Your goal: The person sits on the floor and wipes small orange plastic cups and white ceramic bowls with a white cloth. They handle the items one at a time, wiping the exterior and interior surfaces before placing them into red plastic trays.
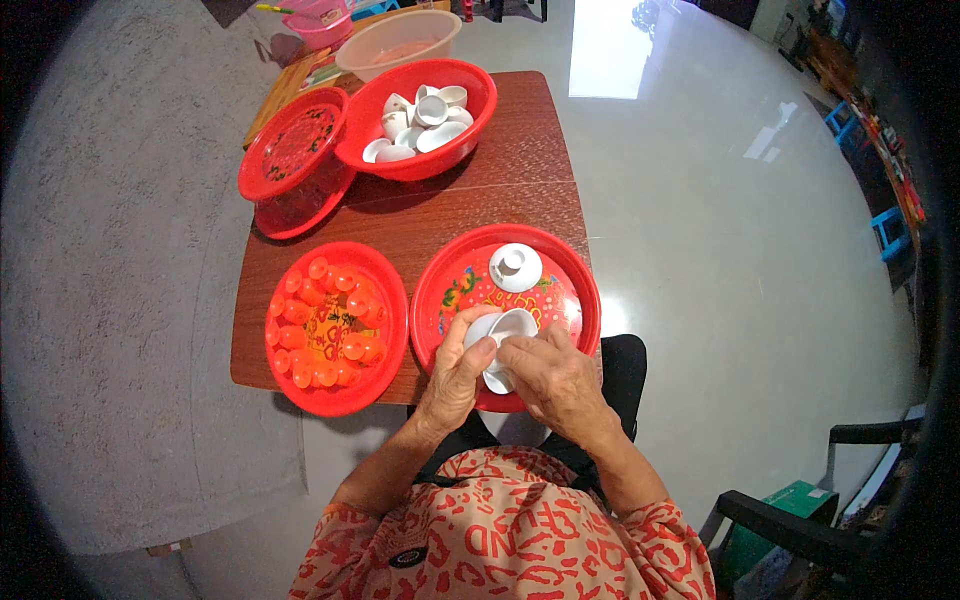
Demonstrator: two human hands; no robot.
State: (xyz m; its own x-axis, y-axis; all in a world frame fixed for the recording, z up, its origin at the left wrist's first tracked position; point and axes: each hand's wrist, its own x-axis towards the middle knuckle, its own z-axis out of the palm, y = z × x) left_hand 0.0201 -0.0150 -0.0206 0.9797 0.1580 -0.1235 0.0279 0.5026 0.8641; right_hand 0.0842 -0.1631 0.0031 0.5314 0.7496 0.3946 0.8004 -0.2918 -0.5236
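While the left hand [460, 365] grips a white cup [515, 322] between thumb and curled fingers, the right hand [552, 375] has its bent fingers together at the cup's mouth; whether they pinch anything cannot be told. Below the fingers lies a red tray [437, 272], with a white knobbed lid [515, 268] just beyond them; farther off, a red basin [440, 166] contains white crockery [430, 110].
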